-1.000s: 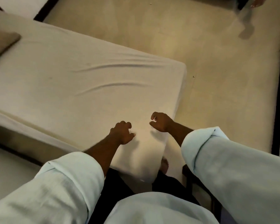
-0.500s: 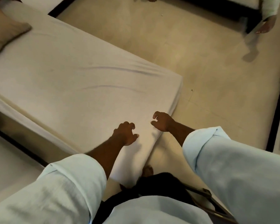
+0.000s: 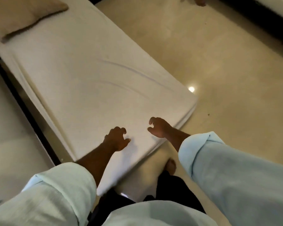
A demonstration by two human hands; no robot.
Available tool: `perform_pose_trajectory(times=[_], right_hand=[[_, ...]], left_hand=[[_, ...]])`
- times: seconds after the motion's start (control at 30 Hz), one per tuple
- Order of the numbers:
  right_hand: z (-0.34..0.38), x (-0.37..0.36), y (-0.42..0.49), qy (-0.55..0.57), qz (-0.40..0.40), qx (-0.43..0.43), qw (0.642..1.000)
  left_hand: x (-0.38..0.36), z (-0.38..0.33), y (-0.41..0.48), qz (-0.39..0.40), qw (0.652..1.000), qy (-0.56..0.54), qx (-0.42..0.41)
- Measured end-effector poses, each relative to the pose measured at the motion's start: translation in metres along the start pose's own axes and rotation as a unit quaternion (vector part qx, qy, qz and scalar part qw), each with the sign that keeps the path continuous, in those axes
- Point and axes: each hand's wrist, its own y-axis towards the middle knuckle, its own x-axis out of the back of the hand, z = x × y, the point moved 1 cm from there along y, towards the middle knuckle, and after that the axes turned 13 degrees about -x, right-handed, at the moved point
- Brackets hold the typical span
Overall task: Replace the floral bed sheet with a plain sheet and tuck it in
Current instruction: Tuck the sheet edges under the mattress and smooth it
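Plain sheet (image 3: 88, 82) below left hand (image 3: 116, 138), right hand (image 3: 159, 128)

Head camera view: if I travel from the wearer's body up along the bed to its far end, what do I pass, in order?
Left sleeve → left hand → right hand → creases in the plain sheet → pillow.
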Motion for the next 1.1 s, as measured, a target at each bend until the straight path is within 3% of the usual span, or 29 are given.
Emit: perform_pose_trajectory(times=[0.37,0.8,1.1], right_hand=[[-0.082,0.109,0.054,-0.093,0.006,0.027,0.995],[-0.035,0.179,0.121,-0.111,0.008,0.087,0.990],[-0.040,0.215,0.199,-0.161,0.037,0.104,0.981]], left_hand=[[-0.015,-0.126,0.056,-0.056,0.993,-0.097,0.042],[0.014,-0.135,0.127,-0.080,0.982,-0.148,0.083],[0.010,-0.153,0.202,-0.079,0.973,-0.185,0.113]])
